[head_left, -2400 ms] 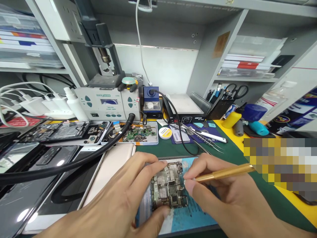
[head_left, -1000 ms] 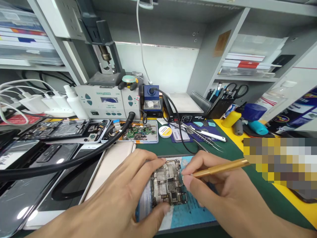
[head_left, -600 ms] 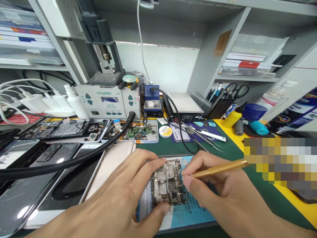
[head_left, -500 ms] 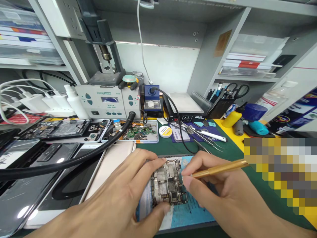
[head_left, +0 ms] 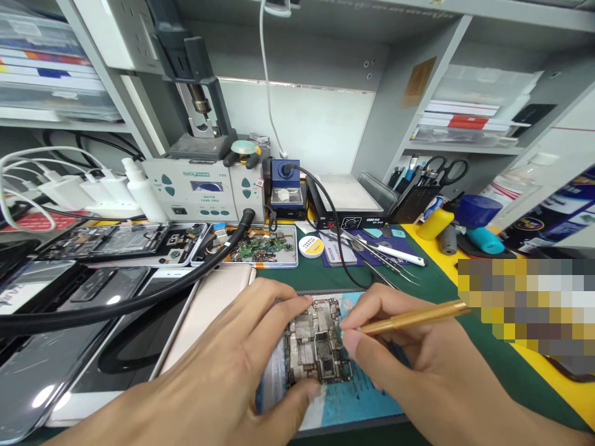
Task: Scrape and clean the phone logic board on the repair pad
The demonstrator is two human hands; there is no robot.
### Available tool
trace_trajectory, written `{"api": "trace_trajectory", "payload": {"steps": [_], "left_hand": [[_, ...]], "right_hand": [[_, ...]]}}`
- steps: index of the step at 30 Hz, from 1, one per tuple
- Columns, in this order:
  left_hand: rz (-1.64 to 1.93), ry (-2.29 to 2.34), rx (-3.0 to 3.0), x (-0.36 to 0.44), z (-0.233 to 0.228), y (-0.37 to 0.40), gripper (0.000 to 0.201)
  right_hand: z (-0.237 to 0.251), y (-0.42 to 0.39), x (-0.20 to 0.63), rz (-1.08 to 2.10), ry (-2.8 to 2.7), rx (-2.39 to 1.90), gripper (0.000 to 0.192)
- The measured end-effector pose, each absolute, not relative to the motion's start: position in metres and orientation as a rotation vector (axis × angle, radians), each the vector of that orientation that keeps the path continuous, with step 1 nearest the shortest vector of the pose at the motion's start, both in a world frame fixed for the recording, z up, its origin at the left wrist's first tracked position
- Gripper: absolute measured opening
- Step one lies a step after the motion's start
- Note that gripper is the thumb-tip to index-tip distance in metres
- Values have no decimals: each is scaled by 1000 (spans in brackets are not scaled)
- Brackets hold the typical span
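A phone circuit board [head_left: 316, 348] with metal shields and black chips lies on a blue mat [head_left: 357, 396] near the bench's front edge. My left hand [head_left: 223, 378] pinches the board, forefinger at its top left corner and thumb at its bottom edge. My right hand [head_left: 413, 365] grips a gold-coloured pen-like tool [head_left: 413, 316] between thumb and fingers, its tip at the board's right edge. The tip itself is hidden behind my fingers.
A thick black hose [head_left: 139, 297] crosses several opened phones [head_left: 116, 241] at left. Behind stand a rework station [head_left: 204, 192], a tray of small parts [head_left: 260, 248], a yellow tin [head_left: 310, 246], tweezers [head_left: 376, 251], a black heater box [head_left: 348, 204] and a tool holder [head_left: 418, 186].
The board and both hands have shifted slightly up the mat since the oldest frame; the tool stays at the board's right edge. Over the last second almost nothing has moved.
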State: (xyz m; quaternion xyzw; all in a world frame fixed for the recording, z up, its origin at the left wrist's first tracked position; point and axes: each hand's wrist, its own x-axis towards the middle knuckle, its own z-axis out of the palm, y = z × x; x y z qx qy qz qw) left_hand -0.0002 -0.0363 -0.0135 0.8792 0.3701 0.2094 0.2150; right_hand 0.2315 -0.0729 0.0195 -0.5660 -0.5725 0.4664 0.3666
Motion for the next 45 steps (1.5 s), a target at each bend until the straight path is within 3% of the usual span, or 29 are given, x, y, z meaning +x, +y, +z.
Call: {"api": "trace_trajectory", "payload": {"steps": [45], "left_hand": [[604,1007,2481,-1,-14,-37,64]], "right_hand": [[23,-75,229,1162,-1428,-1482,15]]}}
